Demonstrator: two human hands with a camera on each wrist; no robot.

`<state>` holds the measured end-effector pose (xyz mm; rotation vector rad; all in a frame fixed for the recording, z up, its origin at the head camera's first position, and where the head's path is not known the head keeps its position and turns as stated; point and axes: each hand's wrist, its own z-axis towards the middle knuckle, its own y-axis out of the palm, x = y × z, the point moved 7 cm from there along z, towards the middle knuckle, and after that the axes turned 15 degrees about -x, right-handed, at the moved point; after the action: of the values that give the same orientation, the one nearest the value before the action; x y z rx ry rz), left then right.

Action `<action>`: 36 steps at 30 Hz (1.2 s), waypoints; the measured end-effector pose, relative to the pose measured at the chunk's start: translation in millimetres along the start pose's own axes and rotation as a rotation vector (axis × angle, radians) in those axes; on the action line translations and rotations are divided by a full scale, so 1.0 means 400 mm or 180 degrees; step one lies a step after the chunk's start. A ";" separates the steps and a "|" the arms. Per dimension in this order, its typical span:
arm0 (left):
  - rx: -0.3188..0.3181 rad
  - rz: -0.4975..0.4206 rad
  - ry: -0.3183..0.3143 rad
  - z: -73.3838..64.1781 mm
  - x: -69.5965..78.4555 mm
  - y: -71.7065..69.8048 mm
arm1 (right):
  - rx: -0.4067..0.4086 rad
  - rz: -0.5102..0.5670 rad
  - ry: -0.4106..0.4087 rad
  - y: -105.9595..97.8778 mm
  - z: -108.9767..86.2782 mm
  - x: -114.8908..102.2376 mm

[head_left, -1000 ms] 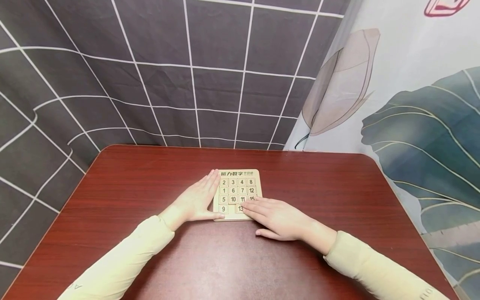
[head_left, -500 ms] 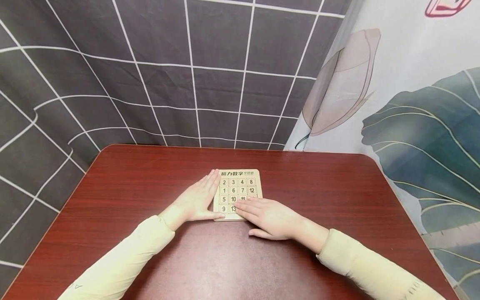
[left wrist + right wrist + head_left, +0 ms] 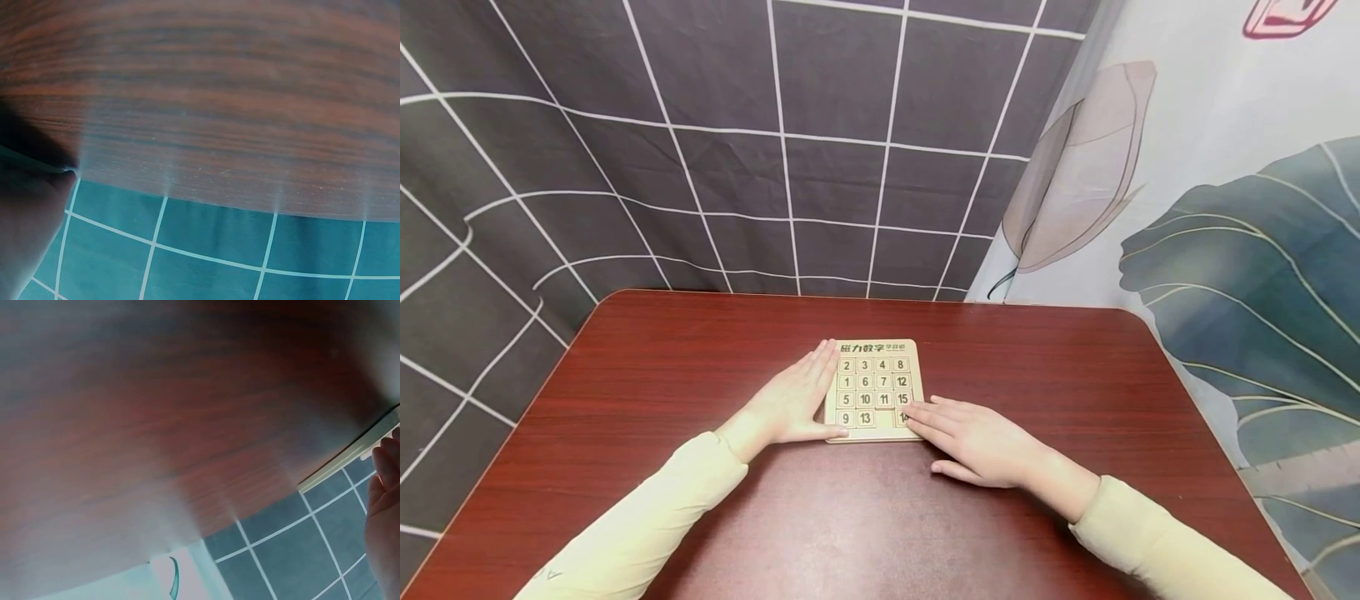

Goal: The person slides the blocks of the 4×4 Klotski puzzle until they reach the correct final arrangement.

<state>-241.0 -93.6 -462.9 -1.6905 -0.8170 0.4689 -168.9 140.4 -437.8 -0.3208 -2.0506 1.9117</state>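
A pale sliding number puzzle (image 3: 880,435) lies flat on the table. My left hand (image 3: 790,404) braces it, straight fingers along its left edge and thumb at the lower left corner. My right hand (image 3: 981,442) reaches in from the right, fingers straight, with its fingertips on the number 14 tile (image 3: 903,418), partly covering it. A vacant slot shows between that tile and the number 13 tile (image 3: 866,419) in the bottom row. In the right wrist view, the puzzle's edge (image 3: 350,453) appears beside the fingers; the left wrist view catches only part of the left hand (image 3: 28,219).
The reddish-brown wooden table (image 3: 1037,358) has rounded far corners. Behind it hangs a dark cloth with white grid lines (image 3: 835,183), and a pale leaf-patterned curtain (image 3: 1195,167) is at the right.
The number 13 tile has slid left next to 9. My right hand first moved left with it, then back right onto the 14 tile. The left hand has stayed in place.
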 end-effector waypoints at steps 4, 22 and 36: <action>0.0013 -0.0003 0.0006 -0.001 0.001 -0.002 | 0.0018 -0.0029 0.0000 0.008 -0.004 0.001; 0.0001 -0.0024 -0.0011 -0.002 0.000 0.000 | -0.0115 0.0033 -0.0069 -0.008 0.060 -0.014; 0.0039 0.0012 0.0003 -0.003 0.004 -0.003 | -0.0140 0.0112 0.0194 0.011 0.040 0.061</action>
<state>-239.3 -93.0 -461.0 -1.6811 -0.8089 0.4749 -197.5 135.1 -441.1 -0.4229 -2.0628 1.8555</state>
